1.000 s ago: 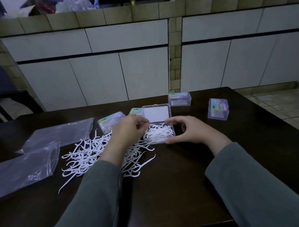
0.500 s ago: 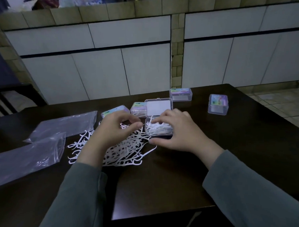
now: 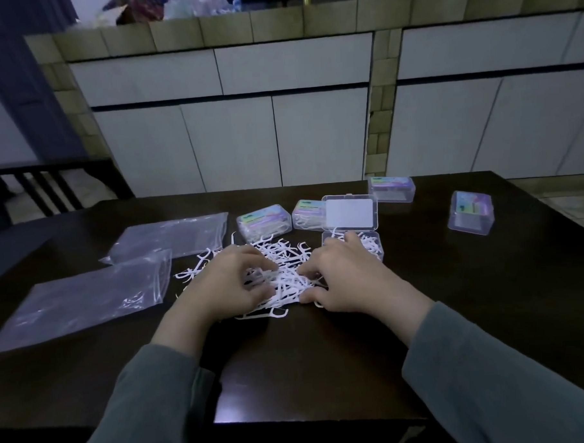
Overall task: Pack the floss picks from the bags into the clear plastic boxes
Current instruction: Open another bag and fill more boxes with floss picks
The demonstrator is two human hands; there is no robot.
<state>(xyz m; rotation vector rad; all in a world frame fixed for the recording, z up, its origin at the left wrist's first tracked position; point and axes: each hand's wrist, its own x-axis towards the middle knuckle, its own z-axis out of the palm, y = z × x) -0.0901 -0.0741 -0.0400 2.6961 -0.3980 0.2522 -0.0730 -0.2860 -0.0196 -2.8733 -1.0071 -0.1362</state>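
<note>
Both hands gathering loose floss picks beside the open box.

The left hand (image 3: 224, 284) and right hand (image 3: 345, 282), fingers curled into the heap of floss picks (image 3: 284, 272) on the counter (image 3: 471, 297), pinch a bunch between them; half a second ago the right hand rested at the open box (image 3: 368, 244), so it has returned for another load. That box, lid raised, is already part filled. Four closed boxes (image 3: 264, 224) lie beyond, and two emptied bags (image 3: 86, 297) to the left.

A dark table (image 3: 455, 314) carries loose floss picks (image 3: 286, 275), two plastic bags (image 3: 86, 297), and five clear boxes (image 3: 471, 213).
</note>
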